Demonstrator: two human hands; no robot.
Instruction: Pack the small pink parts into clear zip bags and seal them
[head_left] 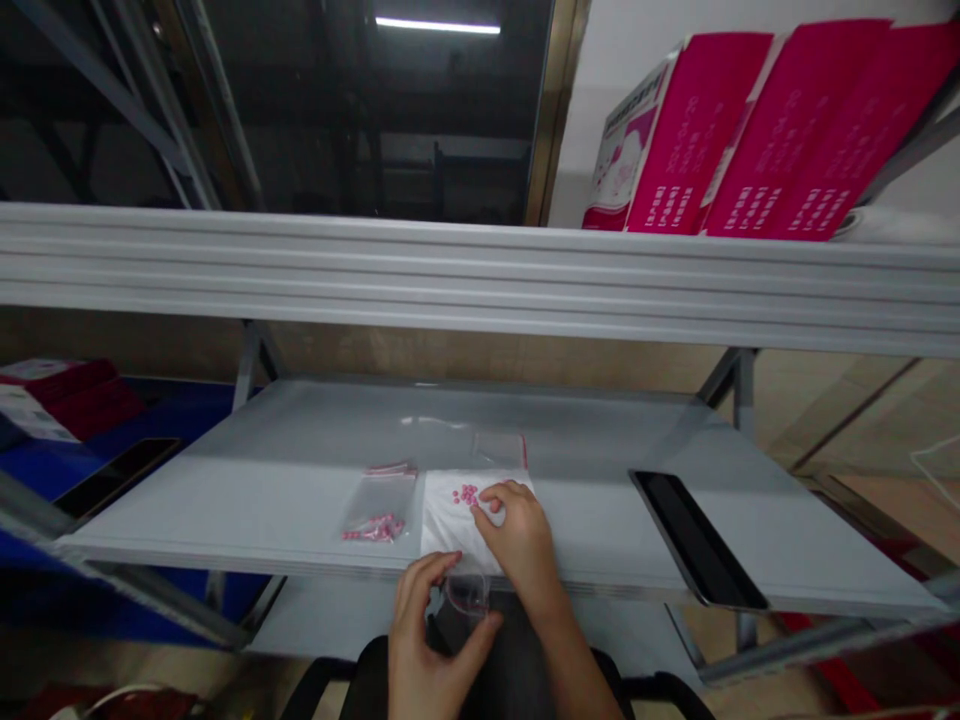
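Pieces [466, 495]: small, round, pink, clustering on your white sheet [441, 525].
Right hand [517, 530]: thumb and fingers curving narrowly beside them; can't tell whether you're pinching one.
Left hand [429, 630]: you're holding a clear round cup [466, 592] between thumb and fingers.

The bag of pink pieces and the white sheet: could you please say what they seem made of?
Bag: likely thin, glossy plastic, since the pink pieces show through.
White sheet: matte paper or cloth; soft creases show, but I cannot tell which.
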